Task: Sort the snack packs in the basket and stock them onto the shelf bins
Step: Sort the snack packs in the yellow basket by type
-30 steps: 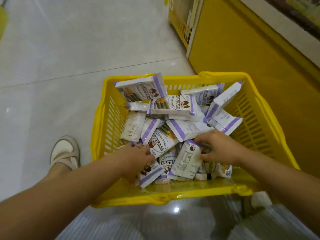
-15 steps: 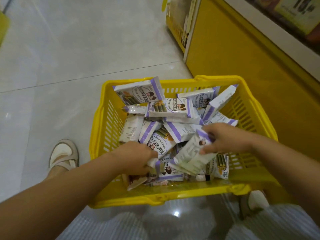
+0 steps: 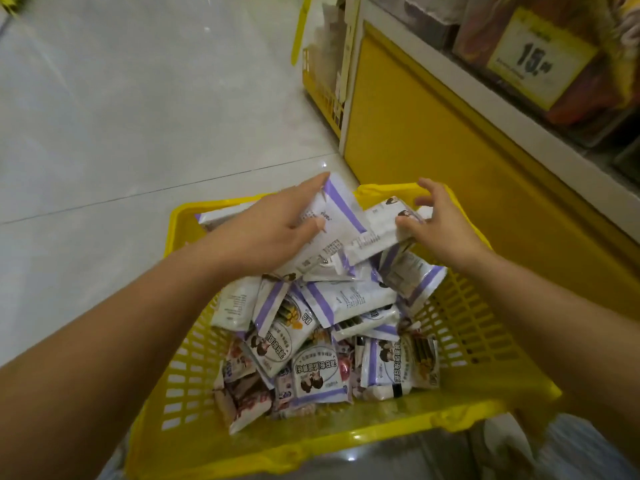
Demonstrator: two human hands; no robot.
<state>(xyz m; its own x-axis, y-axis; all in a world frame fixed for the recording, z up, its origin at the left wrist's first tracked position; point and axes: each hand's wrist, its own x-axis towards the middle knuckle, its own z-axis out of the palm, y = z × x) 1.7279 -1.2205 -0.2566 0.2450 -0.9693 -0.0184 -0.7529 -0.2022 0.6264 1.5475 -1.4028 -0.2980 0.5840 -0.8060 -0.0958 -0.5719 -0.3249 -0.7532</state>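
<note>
A yellow plastic basket (image 3: 460, 344) on the floor holds several white-and-purple snack packs (image 3: 311, 372). My left hand (image 3: 273, 226) is raised over the basket's far side, gripping a bunch of white-and-purple packs (image 3: 332, 230). My right hand (image 3: 436, 220) grips one more pack (image 3: 381, 233) by its end, held against the left bunch. Both lots are above the pile, back sides facing me. A few packs with reddish print (image 3: 242, 389) lie at the near left of the basket.
A yellow shelf base (image 3: 433, 140) rises just right of the basket. Above it sit clear shelf bins with a yellow price tag (image 3: 540, 57) reading 15. A yellow wire rack (image 3: 325, 81) stands behind. Pale floor tiles (image 3: 121, 116) spread to the left.
Both hands have lifted out of the pile and come together over the far side of the basket, each carrying packs. The camera has tilted up, showing the shelf bins.
</note>
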